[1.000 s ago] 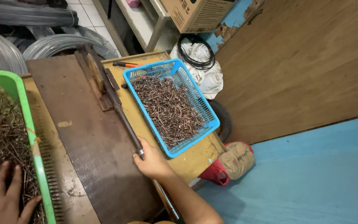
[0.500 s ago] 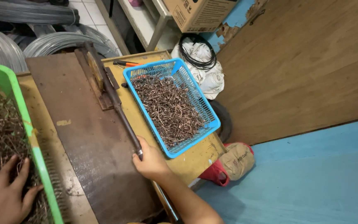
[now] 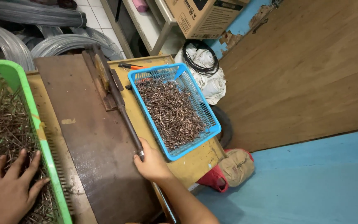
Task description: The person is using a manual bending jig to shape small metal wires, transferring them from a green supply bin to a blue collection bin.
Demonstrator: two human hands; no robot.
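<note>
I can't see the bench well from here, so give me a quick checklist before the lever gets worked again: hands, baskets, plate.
1. Right hand on the lever handle: ok, gripping its near end.
2. Left hand away from the lever: ok, resting on wire pieces in the green basket.
3. Blue basket seated on the yellow bench: ok, beside the lever, holding bent wire pieces.
4. Dark metal plate free of loose wire: ok.
5. Workpiece loaded under the lever: cannot tell.
</note>
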